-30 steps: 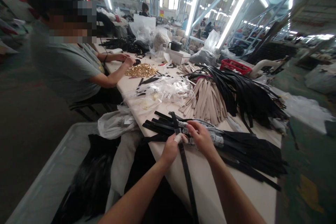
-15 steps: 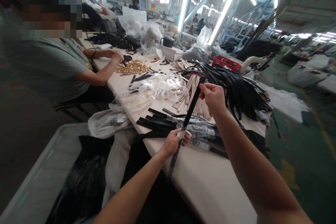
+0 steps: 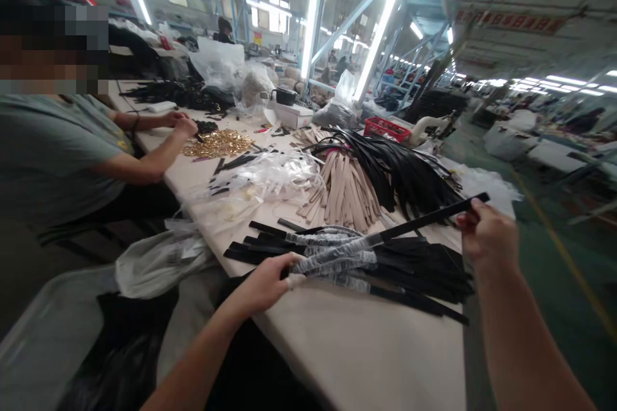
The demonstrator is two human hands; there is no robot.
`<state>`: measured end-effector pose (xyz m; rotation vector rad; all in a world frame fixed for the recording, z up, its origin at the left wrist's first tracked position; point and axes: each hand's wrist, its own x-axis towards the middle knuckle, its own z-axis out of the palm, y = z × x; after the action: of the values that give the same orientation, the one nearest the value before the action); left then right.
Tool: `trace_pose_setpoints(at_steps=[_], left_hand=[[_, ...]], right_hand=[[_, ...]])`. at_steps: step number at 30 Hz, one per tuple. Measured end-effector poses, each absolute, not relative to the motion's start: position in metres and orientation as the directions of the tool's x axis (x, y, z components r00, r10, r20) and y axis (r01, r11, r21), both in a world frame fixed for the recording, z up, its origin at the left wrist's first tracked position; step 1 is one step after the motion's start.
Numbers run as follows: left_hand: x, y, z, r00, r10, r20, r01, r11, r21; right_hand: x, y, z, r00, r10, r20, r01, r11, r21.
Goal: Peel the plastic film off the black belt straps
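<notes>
A black strap [image 3: 424, 221], its lower part wrapped in clear plastic, stretches between my two hands. My right hand [image 3: 486, 231] pinches its far end over the table's right side. Near the table's front edge, my left hand [image 3: 272, 279] is closed round the plastic-wrapped part, with something white on a finger. Beneath the strap lie bundles of black straps [image 3: 419, 266], partly wrapped in plastic. Behind them are a fan of beige strips [image 3: 347, 189] and a heap of long black straps [image 3: 400, 160].
A co-worker's hands [image 3: 180, 125] are beside a pile of gold metal pieces [image 3: 222, 142] at the left. Clear plastic [image 3: 284, 170] lies mid-table. A red basket [image 3: 385, 129] and white box [image 3: 293, 115] stand farther back. A bin [image 3: 48, 314] is at lower left.
My right hand has moved right and down with the strap's end, and my left hand has moved left. The strap has turned from steep to nearly level. The view has shifted right.
</notes>
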<state>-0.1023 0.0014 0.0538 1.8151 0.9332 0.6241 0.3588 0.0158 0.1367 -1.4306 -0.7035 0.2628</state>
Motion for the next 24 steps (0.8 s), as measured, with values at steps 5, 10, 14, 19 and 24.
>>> trace_pose_setpoints(at_steps=[5,10,14,19,24], left_hand=[[-0.105,0.06,0.049,0.488,0.862,0.138,0.65,-0.464,0.602],[-0.05,0.055,0.025,0.399,0.787,0.47,0.724,-0.585,0.365],[-0.005,0.014,-0.014,0.506,0.625,0.594,0.517,-0.771,0.371],[0.012,0.001,-0.05,0.623,0.518,0.586,0.37,-0.855,0.363],[0.008,0.008,-0.052,0.593,0.548,0.589,0.351,-0.835,0.424]], right_hand=[[0.393,-0.018,0.065,0.79,0.571,0.224,0.376,-0.162,-0.913],[0.419,0.009,0.026,0.754,0.6,0.268,0.579,-0.414,-0.703],[0.432,0.074,0.019,0.663,0.734,0.146,0.67,-0.497,-0.551],[0.43,0.144,0.013,0.632,0.775,0.021,0.725,-0.581,-0.37],[0.408,0.165,0.006,0.601,0.799,0.003,0.774,-0.581,-0.251]])
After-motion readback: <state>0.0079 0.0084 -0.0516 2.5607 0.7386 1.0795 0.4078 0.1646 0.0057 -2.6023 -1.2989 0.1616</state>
